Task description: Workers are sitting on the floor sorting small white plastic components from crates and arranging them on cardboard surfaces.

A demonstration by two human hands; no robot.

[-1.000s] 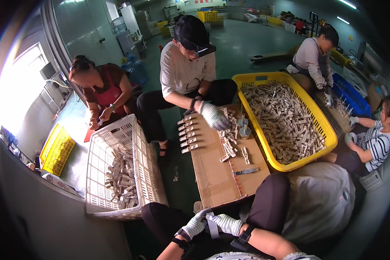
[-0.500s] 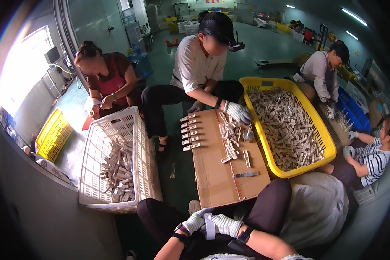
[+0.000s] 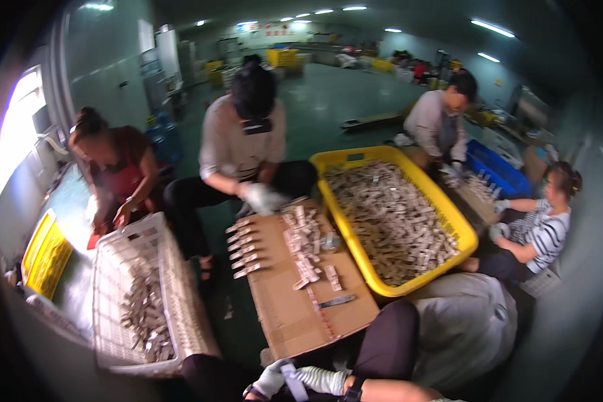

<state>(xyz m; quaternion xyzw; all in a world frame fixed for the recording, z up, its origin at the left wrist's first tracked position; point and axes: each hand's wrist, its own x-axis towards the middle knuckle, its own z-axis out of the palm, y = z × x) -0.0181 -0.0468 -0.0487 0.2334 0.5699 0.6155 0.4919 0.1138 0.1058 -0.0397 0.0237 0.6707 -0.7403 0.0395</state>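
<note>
At the lower edge, both of my gloved hands are drawn close together over my lap. A flat, pale white strip (image 3: 293, 383) runs between them, its lower end hanging down. My left hand (image 3: 270, 380) pinches the strip from its left side. My right hand (image 3: 323, 380) closes on it from the right, fingers pressed together; the fingertips are partly hidden. Just beyond is a cardboard sheet or box top (image 3: 281, 328). On it lie a small blade-like tool (image 3: 337, 301), a single pale clip (image 3: 332, 277), a loose pile of clips (image 3: 301, 248) and a neat row of clips (image 3: 243, 248).
A yellow basket (image 3: 409, 289) full of clips stands right of the cardboard. To the left is a white basket (image 3: 107, 301) with more clips. A white sack (image 3: 459, 321) sits at my right knee. Co-workers sit around; one gloved hand (image 3: 262, 199) is over the cardboard's far edge.
The whole view has shifted, so things appear lower and further left. The co-worker opposite has moved a gloved hand from the clip pile toward the row. My hands keep the strip between them.
</note>
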